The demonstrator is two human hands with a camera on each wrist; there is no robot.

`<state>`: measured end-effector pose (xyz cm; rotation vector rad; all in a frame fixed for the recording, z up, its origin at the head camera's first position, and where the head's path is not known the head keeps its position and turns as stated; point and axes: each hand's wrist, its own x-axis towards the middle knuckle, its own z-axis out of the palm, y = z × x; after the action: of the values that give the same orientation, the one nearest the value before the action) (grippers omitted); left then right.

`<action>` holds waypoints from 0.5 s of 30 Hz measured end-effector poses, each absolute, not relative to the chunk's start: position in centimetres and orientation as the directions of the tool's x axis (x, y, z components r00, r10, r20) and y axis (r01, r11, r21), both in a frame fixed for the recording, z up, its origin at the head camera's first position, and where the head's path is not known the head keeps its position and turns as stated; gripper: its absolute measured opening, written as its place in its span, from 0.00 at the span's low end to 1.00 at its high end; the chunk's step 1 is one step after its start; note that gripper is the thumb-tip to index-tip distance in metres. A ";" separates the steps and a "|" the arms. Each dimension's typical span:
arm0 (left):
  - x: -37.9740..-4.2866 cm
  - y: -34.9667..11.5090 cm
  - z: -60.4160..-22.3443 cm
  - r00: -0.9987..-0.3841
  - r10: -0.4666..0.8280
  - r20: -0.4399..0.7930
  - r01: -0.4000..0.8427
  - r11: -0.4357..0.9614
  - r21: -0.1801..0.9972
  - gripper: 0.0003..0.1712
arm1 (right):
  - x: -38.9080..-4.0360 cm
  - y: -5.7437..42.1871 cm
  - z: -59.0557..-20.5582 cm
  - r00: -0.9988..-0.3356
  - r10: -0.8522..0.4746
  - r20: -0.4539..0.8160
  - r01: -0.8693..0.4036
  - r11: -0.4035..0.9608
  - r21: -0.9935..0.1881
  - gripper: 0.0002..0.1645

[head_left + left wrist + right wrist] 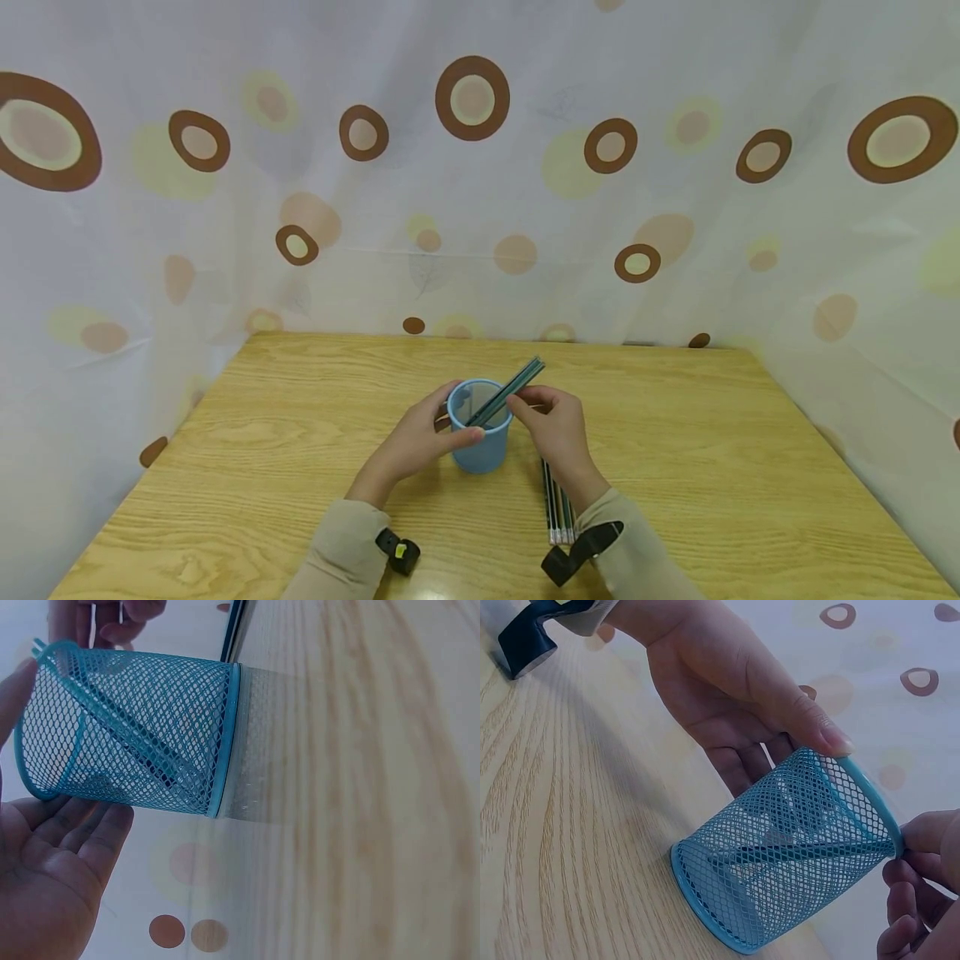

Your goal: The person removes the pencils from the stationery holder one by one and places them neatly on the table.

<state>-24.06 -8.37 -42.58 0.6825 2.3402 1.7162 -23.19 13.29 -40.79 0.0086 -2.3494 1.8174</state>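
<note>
A light-blue mesh pencil cup [480, 454] stands upright on the table, its side wall [150, 727] large in the left wrist view. My left hand [420, 442] holds it from the left, thumb [817, 731] at the rim and the other fingers [86, 825] along the far side. Dark green pencils [506, 392] slant inside the cup, upper ends sticking out past the right rim. At that rim, my right hand [555, 425] pinches them between thumb and fingers; its fingertips [911, 874] partly hide the contact.
Several more dark pencils [555, 508] with silver ferrules lie side by side on the wooden table [300, 417], partly under my right wrist. A white curtain [480, 192] with brown ring patterns hangs behind and at both sides. Black straps with small devices [401, 552] sit on both sleeves.
</note>
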 end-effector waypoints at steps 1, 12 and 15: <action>-24.0 -8.4 -42.6 -0.883 0.449 0.136 0.265 0.237 0.935 0.47 | -23.1 13.3 -40.8 -0.985 0.100 0.141 -0.111 0.259 -0.959 0.12; -24.0 -8.3 -42.4 -0.886 0.441 0.142 0.266 0.232 0.936 0.47 | -23.0 13.7 -40.6 -0.982 0.129 0.139 -0.110 0.213 -0.971 0.14; -24.0 -8.3 -42.4 -0.885 0.446 0.136 0.264 0.240 0.934 0.49 | -22.9 13.9 -40.5 -0.980 0.135 0.146 -0.116 0.203 -0.972 0.14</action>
<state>-24.04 -8.35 -42.44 0.6785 2.3442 1.7154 -22.93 13.86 -40.49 -0.0183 -2.2737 1.8666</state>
